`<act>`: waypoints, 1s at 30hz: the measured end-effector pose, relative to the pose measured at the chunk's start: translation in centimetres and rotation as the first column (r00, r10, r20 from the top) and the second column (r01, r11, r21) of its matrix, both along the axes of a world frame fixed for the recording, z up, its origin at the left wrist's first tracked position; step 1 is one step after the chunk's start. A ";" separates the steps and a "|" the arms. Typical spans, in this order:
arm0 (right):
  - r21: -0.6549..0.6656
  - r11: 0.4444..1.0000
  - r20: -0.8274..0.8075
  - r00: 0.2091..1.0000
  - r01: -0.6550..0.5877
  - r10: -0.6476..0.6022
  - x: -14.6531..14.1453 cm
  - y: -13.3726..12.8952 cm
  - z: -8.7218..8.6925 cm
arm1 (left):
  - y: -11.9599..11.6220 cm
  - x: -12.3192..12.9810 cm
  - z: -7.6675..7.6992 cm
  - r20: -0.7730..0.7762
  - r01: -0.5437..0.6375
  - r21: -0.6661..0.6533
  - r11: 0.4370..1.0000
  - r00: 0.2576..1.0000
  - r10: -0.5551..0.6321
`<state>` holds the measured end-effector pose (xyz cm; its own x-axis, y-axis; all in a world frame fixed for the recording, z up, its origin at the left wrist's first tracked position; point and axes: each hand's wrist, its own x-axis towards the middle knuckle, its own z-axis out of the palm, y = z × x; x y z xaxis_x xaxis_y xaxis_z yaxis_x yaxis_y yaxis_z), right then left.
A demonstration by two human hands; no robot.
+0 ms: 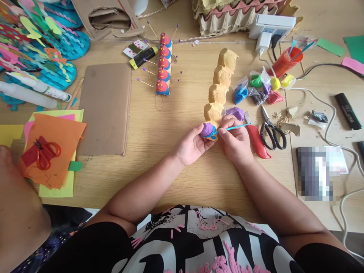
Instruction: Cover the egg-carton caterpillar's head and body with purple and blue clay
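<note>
Wht pwr strip (273,23) sits at back, red scissors (42,150) on orange ppr (66,138).

no word can be read for certain, as the bold lettering on the shirt (199,242) is cut off, while the white characters on the black marker (348,111), print on the white tube (47,88) and marks on the tabletop (153,167) are too small.

L hand (190,147) holds near end of tan egg-box strip (218,94), purple + blue clay (207,129) stuck on it; R hand (238,142) grips thin blue tool (236,127), tip at clay. Further L on bench (176,182): red/blue strip (164,68) w/ purple-tipped sticks (145,83), then cardboard (105,110), then orange paper (66,136) w/ red scissors (42,152) on top. R side: clay bags (241,92), red knife (257,140), blk scissors (268,123), orange cup (287,63)
</note>
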<state>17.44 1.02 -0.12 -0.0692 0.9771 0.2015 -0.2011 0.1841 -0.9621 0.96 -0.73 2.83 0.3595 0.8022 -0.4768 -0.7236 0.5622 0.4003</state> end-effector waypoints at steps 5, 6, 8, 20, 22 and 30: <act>-0.021 1.000 -0.012 1.000 -0.011 0.010 0.0 -0.1 0.2 | 0.0 0.0 -0.1 0.018 0.001 0.005 1.000 1.000 -0.001; -0.025 1.000 -0.014 1.000 -0.010 0.010 0.0 -0.1 0.2 | 0.0 0.0 -0.1 0.028 0.002 0.010 1.000 1.000 -0.002; -0.033 0.999 -0.016 1.000 -0.010 0.009 0.0 -0.2 0.2 | 0.1 0.0 -0.1 0.035 -0.002 0.014 1.000 0.999 0.001; -0.168 0.984 -0.277 0.961 -0.062 0.013 -0.4 0.3 1.1 | 0.3 0.0 0.1 -0.005 -0.032 -0.005 0.999 0.999 0.032; -0.187 0.978 -0.298 0.954 -0.097 0.037 -0.4 0.3 1.1 | 0.3 0.0 0.0 0.001 -0.045 0.010 0.999 0.999 0.045; -0.214 0.964 -0.313 0.946 -0.155 0.083 -0.7 -0.3 1.3 | 0.3 0.1 -0.4 0.000 -0.076 0.071 0.995 0.997 0.076</act>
